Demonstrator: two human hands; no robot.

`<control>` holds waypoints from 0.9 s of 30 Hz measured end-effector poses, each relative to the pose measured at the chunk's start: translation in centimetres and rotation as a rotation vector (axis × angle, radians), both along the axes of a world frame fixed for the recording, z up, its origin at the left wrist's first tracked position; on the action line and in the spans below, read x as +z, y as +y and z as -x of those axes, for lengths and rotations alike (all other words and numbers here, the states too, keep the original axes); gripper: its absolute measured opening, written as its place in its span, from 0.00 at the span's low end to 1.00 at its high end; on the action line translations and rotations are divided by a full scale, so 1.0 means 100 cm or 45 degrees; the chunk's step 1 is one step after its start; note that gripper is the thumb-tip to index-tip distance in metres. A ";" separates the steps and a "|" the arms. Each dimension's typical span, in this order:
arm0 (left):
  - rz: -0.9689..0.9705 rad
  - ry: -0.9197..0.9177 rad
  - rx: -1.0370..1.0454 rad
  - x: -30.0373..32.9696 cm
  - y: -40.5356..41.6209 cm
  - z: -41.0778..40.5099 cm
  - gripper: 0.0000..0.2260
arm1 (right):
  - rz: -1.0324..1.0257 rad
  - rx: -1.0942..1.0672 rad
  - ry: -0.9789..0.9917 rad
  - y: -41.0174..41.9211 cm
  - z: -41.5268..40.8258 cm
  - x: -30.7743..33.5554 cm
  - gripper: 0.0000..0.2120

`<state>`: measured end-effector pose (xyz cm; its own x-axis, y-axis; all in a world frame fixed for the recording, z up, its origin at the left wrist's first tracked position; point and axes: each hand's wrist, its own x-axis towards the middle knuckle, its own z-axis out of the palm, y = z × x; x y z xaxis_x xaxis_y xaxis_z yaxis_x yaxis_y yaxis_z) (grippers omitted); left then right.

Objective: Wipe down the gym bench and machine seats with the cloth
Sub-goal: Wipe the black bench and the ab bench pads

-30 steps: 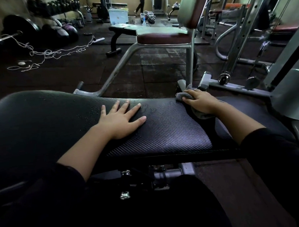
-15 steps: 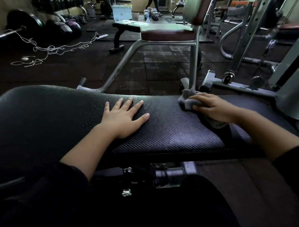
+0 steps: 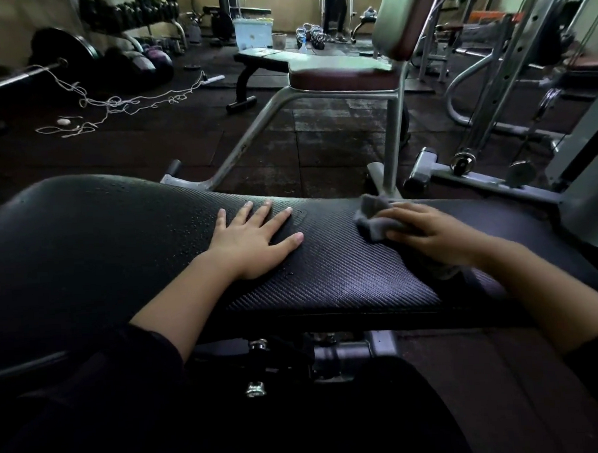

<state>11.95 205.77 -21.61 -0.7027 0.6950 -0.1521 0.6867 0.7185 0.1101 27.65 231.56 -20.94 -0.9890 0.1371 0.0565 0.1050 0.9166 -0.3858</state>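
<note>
Mid-wipe on the bench (image 3: 327, 280), I'd say. Right hand (image 3: 438, 234) has the cloth (image 3: 376, 219) pressed onto the black textured pad near its far edge, right-of-centre. Left hand (image 3: 253, 238) lies flat on the pad w/ fingers spread and straight, holding nothing, prob. just bracing.

Droplets (image 3: 195, 231) speckle the pad around and to the left of the left hand, so that stretch looks unwiped. Pad under and beside the cloth shows no beads I can make out, tho the light's dim.

Next move, my guess: sweep the cloth leftward across the wet patch. That calls for lifting or sliding the left hand out of the way, since it sits right between cloth and droplets. Needs steady downward pressure so the cloth doesn't bunch further on the ribbed surface.

Cloth vs fingers: grey wad sticks out ahead of and left of the right fingertips (image 3: 394, 236); fingers are bent over it, gripping it against the pad, the rest tucked under the palm w/ a bit showing by the wrist. Thumb is hidden, so can't tell if it pinches.

Machine seat (image 3: 342, 75) w/ maroon sides stands behind the bench, apart from both hands, untouched for now; it'd come after.
</note>
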 end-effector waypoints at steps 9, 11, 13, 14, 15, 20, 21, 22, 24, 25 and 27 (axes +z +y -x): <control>-0.309 0.251 0.149 0.020 -0.069 -0.005 0.22 | -0.058 -0.057 0.043 -0.035 0.070 0.001 0.20; -0.278 0.221 0.210 0.016 -0.090 -0.005 0.23 | -0.078 0.016 0.026 -0.051 0.081 0.003 0.21; -0.236 0.166 0.239 0.010 -0.103 -0.005 0.24 | -0.055 0.010 0.003 -0.056 0.088 0.003 0.21; -0.221 0.147 0.237 0.006 -0.106 -0.006 0.25 | -0.038 -0.011 -0.012 -0.056 0.090 0.003 0.21; -0.223 0.133 0.233 0.003 -0.107 -0.006 0.25 | -0.027 -0.029 -0.031 -0.056 0.092 0.002 0.21; -0.278 0.139 0.234 -0.006 -0.107 -0.008 0.24 | -0.088 -0.074 -0.125 -0.064 0.107 0.004 0.23; -0.279 0.139 0.232 -0.007 -0.107 -0.008 0.24 | -0.088 -0.076 -0.133 -0.068 0.112 0.004 0.23; -0.281 0.142 0.230 -0.007 -0.107 -0.007 0.24 | -0.083 -0.065 -0.138 -0.075 0.118 0.005 0.23; -0.290 0.145 0.228 -0.007 -0.107 -0.007 0.23 | -0.126 0.015 -0.121 -0.098 0.123 0.004 0.23; -0.295 0.146 0.228 -0.008 -0.107 -0.007 0.23 | -0.171 0.076 -0.106 -0.112 0.119 0.003 0.22; -0.303 0.153 0.230 -0.009 -0.107 -0.006 0.23 | -0.251 0.228 -0.051 -0.133 0.097 -0.001 0.23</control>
